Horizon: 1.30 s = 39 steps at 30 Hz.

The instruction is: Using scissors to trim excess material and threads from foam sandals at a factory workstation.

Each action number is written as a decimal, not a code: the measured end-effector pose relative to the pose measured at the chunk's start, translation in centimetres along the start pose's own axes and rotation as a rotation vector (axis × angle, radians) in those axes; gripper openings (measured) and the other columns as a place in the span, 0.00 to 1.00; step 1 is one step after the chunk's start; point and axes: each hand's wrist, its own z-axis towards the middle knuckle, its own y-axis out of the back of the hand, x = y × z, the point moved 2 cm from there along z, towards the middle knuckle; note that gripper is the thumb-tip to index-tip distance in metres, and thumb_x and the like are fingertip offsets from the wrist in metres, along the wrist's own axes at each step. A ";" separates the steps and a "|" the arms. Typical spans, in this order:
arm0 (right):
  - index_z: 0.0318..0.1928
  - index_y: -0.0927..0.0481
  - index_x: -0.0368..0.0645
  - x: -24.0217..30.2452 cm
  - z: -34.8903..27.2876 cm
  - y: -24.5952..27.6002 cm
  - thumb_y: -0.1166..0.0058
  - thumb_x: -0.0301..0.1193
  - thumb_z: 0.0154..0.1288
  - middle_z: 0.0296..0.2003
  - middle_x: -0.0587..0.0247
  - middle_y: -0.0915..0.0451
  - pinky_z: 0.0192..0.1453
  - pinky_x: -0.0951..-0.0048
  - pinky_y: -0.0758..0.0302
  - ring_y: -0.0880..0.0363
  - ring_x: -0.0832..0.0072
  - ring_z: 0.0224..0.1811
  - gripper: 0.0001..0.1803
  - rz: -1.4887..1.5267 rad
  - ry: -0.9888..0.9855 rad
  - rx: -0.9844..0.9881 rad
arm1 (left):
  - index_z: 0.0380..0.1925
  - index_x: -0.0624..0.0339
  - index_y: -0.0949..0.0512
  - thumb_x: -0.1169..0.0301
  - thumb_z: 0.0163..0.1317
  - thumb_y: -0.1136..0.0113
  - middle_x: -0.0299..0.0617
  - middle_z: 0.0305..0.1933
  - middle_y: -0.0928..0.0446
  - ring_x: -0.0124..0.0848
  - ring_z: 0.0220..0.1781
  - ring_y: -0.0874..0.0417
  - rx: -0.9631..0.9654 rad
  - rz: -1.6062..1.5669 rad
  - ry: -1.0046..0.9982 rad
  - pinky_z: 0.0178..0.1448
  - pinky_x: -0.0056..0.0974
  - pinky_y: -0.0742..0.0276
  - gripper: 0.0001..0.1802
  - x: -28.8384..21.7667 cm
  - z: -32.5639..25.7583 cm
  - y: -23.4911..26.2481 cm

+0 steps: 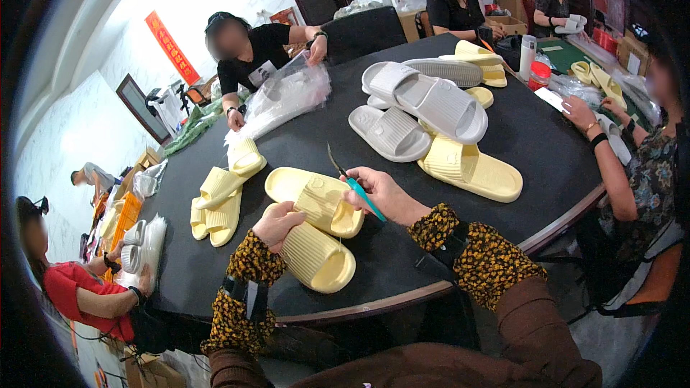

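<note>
My left hand point(277, 225) is closed on a yellow slide sandal point(320, 262), gripping it by its ribbed strap near the table's front edge. Just beyond it lies another yellow sandal point(291, 183), its strap toward my right hand. Teal-handled trimming snips point(365, 197) are held in my right hand point(388, 196), their thin, dark, curved tip pointing up and away from me. The right fingers are close to the second sandal's strap; whether they touch it I cannot tell.
Yellow sandals point(223, 194) lie to the left on the dark round table point(316, 129). Grey sandals point(424, 93) are piled at the right, over a yellow sandal point(471, 169). Across the table a person handles clear plastic bags point(287, 97). Other people sit left and right; a bottle point(527, 54) stands at the right.
</note>
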 end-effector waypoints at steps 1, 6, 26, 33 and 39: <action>0.51 0.32 0.35 0.0 0.0 0.1 0.43 0.35 0.59 0.28 0.69 0.26 0.24 0.87 0.34 0.31 0.89 0.24 0.24 0.005 0.000 -0.007 | 0.45 0.72 0.31 0.76 0.58 0.49 0.45 0.40 0.25 0.30 0.37 0.21 -0.012 -0.139 -0.043 0.42 0.33 0.23 0.15 -0.4 -0.8 -0.7; 0.50 0.32 0.37 0.2 0.5 0.2 0.45 0.31 0.60 0.29 0.71 0.26 0.27 0.85 0.31 0.29 0.88 0.26 0.20 0.028 -0.028 -0.024 | 0.51 0.71 0.36 0.82 0.57 0.54 0.50 0.49 0.27 0.37 0.48 0.23 -0.110 -0.372 -0.287 0.53 0.39 0.25 0.20 -1.1 -2.8 0.3; 0.47 0.28 0.37 -0.1 -0.1 0.0 0.39 0.39 0.51 0.29 0.50 0.22 0.39 0.67 0.26 0.20 0.62 0.33 0.26 -0.619 0.095 -0.003 | 0.54 0.65 0.39 0.84 0.56 0.52 0.48 0.54 0.31 0.37 0.54 0.27 -0.444 -0.598 -0.787 0.57 0.40 0.30 0.23 -2.7 -1.6 -0.2; 0.46 0.27 0.38 -0.4 0.4 0.2 0.41 0.38 0.50 0.32 0.47 0.22 0.40 0.64 0.25 0.21 0.59 0.34 0.25 -0.707 0.079 -0.039 | 0.55 0.65 0.40 0.82 0.56 0.52 0.47 0.54 0.30 0.36 0.53 0.26 -0.432 -0.543 -0.778 0.55 0.39 0.30 0.24 -2.8 -0.1 0.7; 0.46 0.29 0.39 -1.7 -0.5 0.7 0.40 0.37 0.51 0.34 0.48 0.22 0.40 0.65 0.25 0.21 0.58 0.34 0.24 -0.787 0.066 -0.059 | 0.59 0.64 0.44 0.82 0.57 0.53 0.48 0.55 0.31 0.37 0.53 0.27 -0.391 -0.512 -0.780 0.54 0.38 0.29 0.27 -1.8 1.1 -1.5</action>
